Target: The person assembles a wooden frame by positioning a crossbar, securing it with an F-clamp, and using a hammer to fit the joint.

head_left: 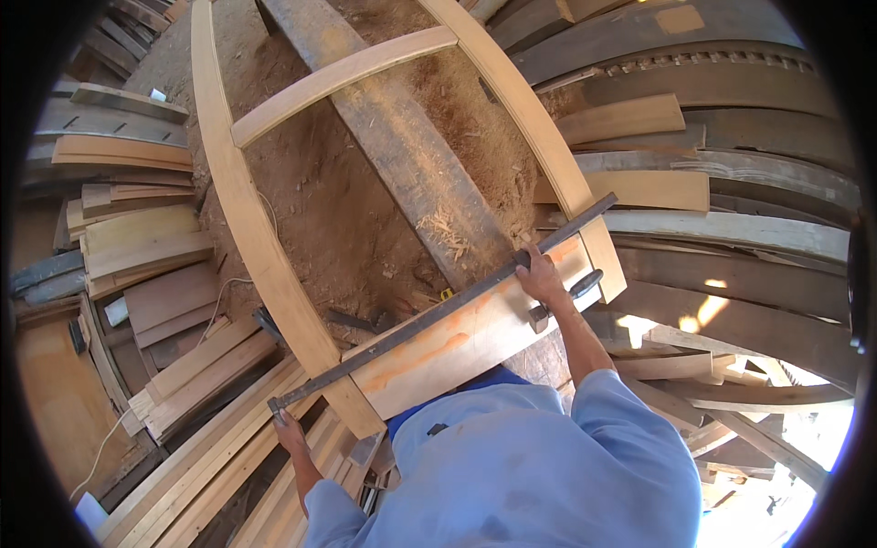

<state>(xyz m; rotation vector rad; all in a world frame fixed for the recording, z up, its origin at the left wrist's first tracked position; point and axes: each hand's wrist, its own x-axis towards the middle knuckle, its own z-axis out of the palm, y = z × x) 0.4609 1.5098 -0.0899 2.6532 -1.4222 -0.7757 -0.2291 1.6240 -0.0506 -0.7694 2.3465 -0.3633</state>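
Observation:
A long dark metal bar clamp [438,310] lies across the wide bottom rail [438,352] of a pale wooden frame, reaching past both side pieces. At its left end, my left hand [290,434] has its fingers closed on the clamp's end piece. My right hand [541,276] is wrapped round the bar near the right side piece [530,100]. Under my right forearm lies a tool with a black rounded handle [586,283] and a squarish metal head [539,318]; its kind is unclear. Orange smears mark the rail.
A thick sawdust-covered plank [402,146] runs beneath the frame, with shavings [443,228] on it. A curved crosspiece [343,82] joins the side pieces farther off. Stacked boards line the left [146,237] and right [722,265]. A thin cord [219,297] trails at left.

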